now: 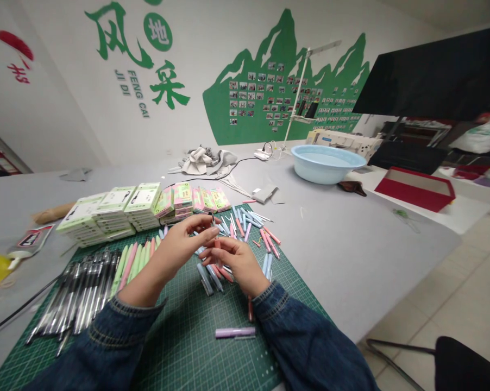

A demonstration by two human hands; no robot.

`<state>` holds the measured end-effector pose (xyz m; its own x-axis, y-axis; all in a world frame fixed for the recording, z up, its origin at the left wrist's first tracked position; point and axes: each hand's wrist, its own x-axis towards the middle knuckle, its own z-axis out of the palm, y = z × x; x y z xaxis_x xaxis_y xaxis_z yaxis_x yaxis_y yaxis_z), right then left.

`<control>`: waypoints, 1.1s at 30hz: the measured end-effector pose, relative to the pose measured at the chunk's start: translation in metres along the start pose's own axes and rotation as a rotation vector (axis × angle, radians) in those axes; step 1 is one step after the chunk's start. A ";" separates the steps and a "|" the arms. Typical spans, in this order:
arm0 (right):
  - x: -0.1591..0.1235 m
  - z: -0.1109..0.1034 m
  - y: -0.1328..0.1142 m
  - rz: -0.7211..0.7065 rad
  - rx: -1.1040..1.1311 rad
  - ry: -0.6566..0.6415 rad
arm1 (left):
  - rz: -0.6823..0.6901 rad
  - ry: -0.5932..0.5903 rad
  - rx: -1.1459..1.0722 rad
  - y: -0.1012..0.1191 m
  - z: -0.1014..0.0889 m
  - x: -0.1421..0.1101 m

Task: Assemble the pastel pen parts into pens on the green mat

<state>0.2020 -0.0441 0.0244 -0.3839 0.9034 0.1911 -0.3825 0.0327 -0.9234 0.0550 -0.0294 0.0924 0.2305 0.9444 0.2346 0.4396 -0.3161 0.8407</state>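
Observation:
My left hand [188, 239] and my right hand [237, 259] meet above the green cutting mat [180, 336], both closed. The right fingers pinch a coral pen piece [217, 244] held upright. Just above it, the left fingers pinch a thin, dark-tipped pen part [213, 219]; whether the two parts touch I cannot tell. Loose blue pen pieces [251, 218] and coral pen pieces [271, 243] lie scattered around and behind the hands. A purple pen piece [234, 332] rests on the mat nearer to me. Rows of black-and-clear pens [80, 288] and green pens [125, 264] lie to the left.
White-green boxes [141, 203] and pink-green boxes [183, 196] stand stacked behind the mat. Farther back are crumpled cloth [206, 161], a light blue basin [326, 168] and a sewing machine [346, 141]. A glue tube [31, 241] lies left, and a red box [416, 187] right.

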 end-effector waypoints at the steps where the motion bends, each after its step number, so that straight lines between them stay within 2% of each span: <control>1: 0.000 0.000 0.000 0.000 0.006 -0.007 | -0.004 0.040 -0.029 0.001 0.000 0.001; 5: 0.000 0.001 0.002 0.004 0.036 -0.030 | 0.013 0.145 0.022 0.005 0.002 0.001; 11: -0.003 0.004 0.002 0.038 0.044 -0.052 | -0.029 0.122 -0.016 -0.001 0.005 -0.005; 17: -0.003 0.007 0.004 0.065 0.135 -0.114 | -0.104 0.138 -0.224 -0.012 0.007 -0.003; 21: -0.001 0.008 0.008 0.058 0.213 -0.082 | -0.092 0.151 -0.193 -0.013 0.010 -0.004; 25: -0.001 0.010 0.007 0.049 0.148 -0.052 | -0.091 0.067 -0.215 -0.008 0.010 -0.005; 28: -0.001 0.008 0.005 0.044 0.144 -0.027 | -0.118 0.030 -0.293 -0.009 -0.002 -0.001; 30: 0.000 0.005 0.003 0.043 0.171 -0.004 | -0.124 0.110 -0.303 -0.017 -0.017 0.004; 31: 0.000 0.003 0.002 0.035 0.183 0.013 | -0.127 0.174 -0.245 -0.023 -0.025 0.007; 33: 0.001 -0.001 -0.002 0.004 0.192 0.049 | -0.173 0.270 0.037 -0.037 -0.041 0.013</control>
<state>0.2029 -0.0434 0.0259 -0.3464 0.9231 0.1669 -0.5358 -0.0487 -0.8429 0.0061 -0.0017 0.0846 -0.0870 0.9728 0.2148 0.4843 -0.1472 0.8624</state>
